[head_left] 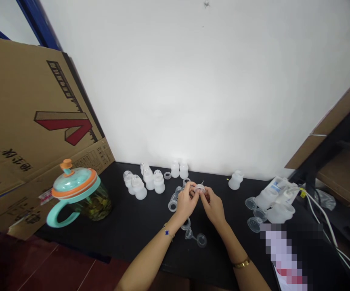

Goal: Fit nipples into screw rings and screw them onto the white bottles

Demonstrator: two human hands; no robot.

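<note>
My left hand (187, 199) and my right hand (211, 203) meet in the middle of the black table. Between their fingertips they pinch a white screw ring (199, 187), and a thin pointed tip sticks up behind it. Whether a teat sits inside the ring I cannot tell. Close by my left hand lie loose rings, one of them a white ring (172, 206), partly covered by my fingers. Below my wrists lie a translucent silicone teat (188, 233) and a round transparent cap (202, 240). Two open white bottles (175, 169) stand behind my hands.
Several capped baby bottles (137, 187) stand to the left. A teal-handled jug (94, 198) and a large cardboard box (41, 133) are further left. At right are a lone bottle (235, 180), lying bottles (280, 212), transparent domes (255, 224) and white cables (321, 214).
</note>
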